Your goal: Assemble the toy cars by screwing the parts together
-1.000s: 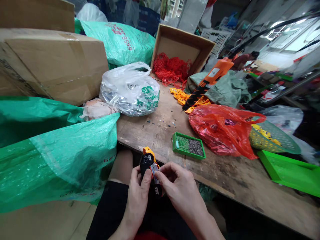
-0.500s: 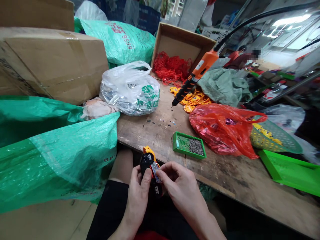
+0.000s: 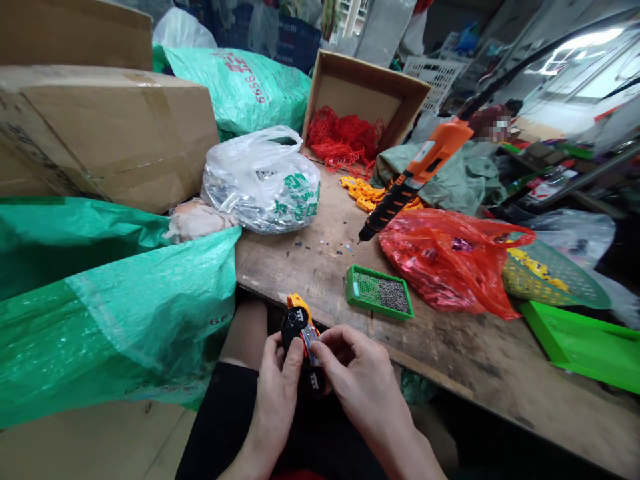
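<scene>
Above my lap, my left hand [image 3: 281, 373] is closed around a black-and-orange plastic part [image 3: 294, 321], its thumb lying on the black face. White markings show on the black plastic. A shiny silvery piece [image 3: 311, 338] sits along its right side. My right hand [image 3: 357, 367] pinches this silvery piece between thumb and fingers, against the black-and-orange part. The fingers hide the lower right of the part. Beyond my hands, a green screw tray [image 3: 380, 312] holds many small screws on the table. An orange-and-black electric screwdriver [image 3: 415, 180] hangs tip down over the table.
On the wooden table [image 3: 320, 267] are a white plastic bag [image 3: 260, 180], a red plastic bag [image 3: 445, 260], orange parts [image 3: 363, 192] and a green tray [image 3: 585, 343]. A box [image 3: 370, 80] holds red pieces. Green sacks [image 3: 150, 320] and a carton [image 3: 115, 133] stand left. A person [image 3: 493, 123] is far right.
The hanging screwdriver has swung to the right and nearer, its tip now lower. My hands and the part stay almost in place. The view has shifted slightly.
</scene>
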The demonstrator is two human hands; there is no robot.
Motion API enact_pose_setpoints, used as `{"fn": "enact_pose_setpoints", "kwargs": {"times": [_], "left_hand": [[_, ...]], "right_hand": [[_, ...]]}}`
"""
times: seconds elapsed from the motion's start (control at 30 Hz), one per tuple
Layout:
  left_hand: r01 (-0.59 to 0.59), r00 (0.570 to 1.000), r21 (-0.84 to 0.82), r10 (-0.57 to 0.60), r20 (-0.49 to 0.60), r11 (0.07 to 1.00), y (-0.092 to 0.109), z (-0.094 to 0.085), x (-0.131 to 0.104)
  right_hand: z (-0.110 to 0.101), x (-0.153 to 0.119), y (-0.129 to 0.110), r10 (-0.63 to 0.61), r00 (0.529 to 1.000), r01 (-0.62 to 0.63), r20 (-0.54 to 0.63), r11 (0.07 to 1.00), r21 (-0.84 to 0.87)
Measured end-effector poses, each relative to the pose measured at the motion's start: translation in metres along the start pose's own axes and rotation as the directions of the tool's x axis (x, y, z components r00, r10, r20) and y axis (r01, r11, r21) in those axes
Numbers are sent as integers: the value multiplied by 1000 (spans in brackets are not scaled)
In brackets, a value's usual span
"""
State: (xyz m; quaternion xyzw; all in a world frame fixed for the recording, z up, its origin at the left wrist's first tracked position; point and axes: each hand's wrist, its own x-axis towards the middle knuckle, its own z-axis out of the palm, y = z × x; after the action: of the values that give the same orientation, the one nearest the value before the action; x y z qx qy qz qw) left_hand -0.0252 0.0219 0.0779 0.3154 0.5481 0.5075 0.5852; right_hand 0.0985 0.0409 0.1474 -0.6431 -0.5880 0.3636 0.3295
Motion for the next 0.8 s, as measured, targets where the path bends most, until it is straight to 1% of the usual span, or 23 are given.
{"fn": "enact_pose_setpoints", "kwargs": {"times": [0.13,0.27,0.8], "left_hand": [[2,1000,-28,-2,8,1000,-3,0,1],[11,1000,-46,-11,5,999,-4,0,2],[6,1000,-3,-6,-26,1000,-2,0,2]], "right_hand": [[1,1,1,10,1000,-10,4,1000,-7],[-2,1,0,29,999,-29,32,1000,-1],[0,-1,-1,16,1000,-16,12,1000,-24]]}}
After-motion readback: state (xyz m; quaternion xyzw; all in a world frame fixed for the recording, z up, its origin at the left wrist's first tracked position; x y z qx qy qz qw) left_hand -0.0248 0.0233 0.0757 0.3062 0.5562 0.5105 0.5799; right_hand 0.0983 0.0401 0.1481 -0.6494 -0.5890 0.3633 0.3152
